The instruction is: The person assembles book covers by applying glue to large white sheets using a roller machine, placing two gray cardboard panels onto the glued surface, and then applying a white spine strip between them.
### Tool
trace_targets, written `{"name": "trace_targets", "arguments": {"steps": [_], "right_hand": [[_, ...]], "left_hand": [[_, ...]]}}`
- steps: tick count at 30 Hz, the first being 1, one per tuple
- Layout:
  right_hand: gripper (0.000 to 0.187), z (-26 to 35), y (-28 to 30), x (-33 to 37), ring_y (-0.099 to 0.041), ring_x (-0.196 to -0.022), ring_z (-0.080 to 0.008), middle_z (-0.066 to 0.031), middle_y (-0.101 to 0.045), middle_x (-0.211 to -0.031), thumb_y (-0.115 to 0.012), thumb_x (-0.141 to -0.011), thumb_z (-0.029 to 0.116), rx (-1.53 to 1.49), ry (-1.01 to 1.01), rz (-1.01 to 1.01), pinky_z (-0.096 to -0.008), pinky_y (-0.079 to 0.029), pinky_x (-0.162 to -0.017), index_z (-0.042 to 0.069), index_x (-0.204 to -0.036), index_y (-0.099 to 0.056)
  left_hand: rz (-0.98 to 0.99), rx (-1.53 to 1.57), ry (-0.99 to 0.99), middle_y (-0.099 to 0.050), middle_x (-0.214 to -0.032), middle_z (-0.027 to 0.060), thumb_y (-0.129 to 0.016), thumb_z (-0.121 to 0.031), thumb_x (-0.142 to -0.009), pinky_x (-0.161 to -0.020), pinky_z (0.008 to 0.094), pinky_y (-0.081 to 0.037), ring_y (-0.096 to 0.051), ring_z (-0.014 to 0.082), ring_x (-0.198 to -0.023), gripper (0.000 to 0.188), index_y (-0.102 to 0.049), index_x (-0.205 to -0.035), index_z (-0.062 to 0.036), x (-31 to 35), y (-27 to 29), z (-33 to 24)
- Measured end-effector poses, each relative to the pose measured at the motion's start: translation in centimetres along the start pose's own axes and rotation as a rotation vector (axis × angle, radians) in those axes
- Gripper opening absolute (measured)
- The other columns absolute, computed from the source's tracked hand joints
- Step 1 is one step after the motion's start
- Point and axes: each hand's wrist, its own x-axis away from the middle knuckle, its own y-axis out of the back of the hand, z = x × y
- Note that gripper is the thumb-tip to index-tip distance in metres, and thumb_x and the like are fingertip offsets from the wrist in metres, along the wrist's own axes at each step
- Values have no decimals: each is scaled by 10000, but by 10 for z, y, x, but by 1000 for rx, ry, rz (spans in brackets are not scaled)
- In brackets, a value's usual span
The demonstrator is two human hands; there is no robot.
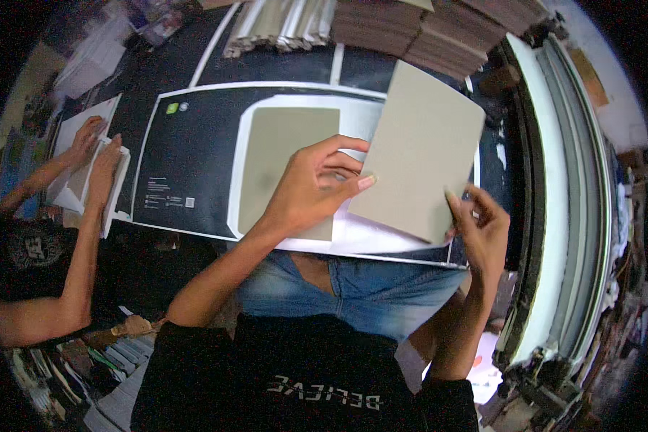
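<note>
My left hand (317, 180) pinches the left edge of a grey-beige board (425, 144), its thumb in front and its fingers curled at the edge. The board is raised and tilted above the work surface. At the board's lower right edge is my right hand (479, 230), slightly blurred, with bent fingers and a fingertip over the board's face. Below lies a large printed sheet, black on its left part (187, 151), with a white area (360, 234) at the right. A second grey-beige board (288, 137) lies flat on that white area, partly hidden by my left hand and forearm.
To the left, a co-worker's hands (97, 155) rest on white sheets. Rolled or folded strips (281, 29) and stacks of brown boards (439, 36) sit at the far side. A long machine with a pale roller (547, 201) stands close on the right.
</note>
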Motion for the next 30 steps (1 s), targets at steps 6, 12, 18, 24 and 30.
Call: {"name": "trace_targets", "arguments": {"steps": [6,12,18,24,30], "right_hand": [[426,-19,5,-2,-622,-665,-78,-50,-697,-770,-868,-801,97,87,-80,50,-232,-509,-586,-80,-1150,-699],[431,-24,1,-3,-618,-659,-78,-51,-704,-768,-883,-780,107,189,-82,81,-228,-500,-591,-75,-1132,-713],[436,-28,-1,-2,-619,-669,-76,-48,-706,-763,-890,-770,111,197,-127,67,-224,-496,-597,-71,-1126,-715],[430,-21,-4,0,-655,-686,-97,-76,-726,-783,-889,-773,100,239,-140,59,-234,-520,-610,-76,-1122,-710],[433,-20,-5,3,-674,-692,-108,-100,-741,-799,-888,-775,90,229,-136,35,-238,-532,-613,-78,-1131,-707]], "left_hand": [[-74,-679,-347,-731,-1042,62,-949,-297,-655,-921,338,-485,-629,221,-1031,630,-739,-1212,-91,10,2,29],[-24,-756,-323,-684,-1092,31,-956,-402,-574,-990,403,-377,-563,216,-1088,714,-758,-1199,-118,20,7,42],[-17,-749,-351,-665,-1078,33,-951,-403,-582,-961,418,-360,-553,230,-1072,710,-756,-1209,-133,21,8,49],[-28,-738,-375,-660,-1089,27,-951,-407,-579,-958,427,-362,-557,232,-1067,716,-755,-1213,-139,21,8,52],[-3,-733,-403,-651,-1078,81,-919,-447,-631,-916,399,-341,-503,222,-1045,730,-736,-1202,-30,20,7,50]]}}
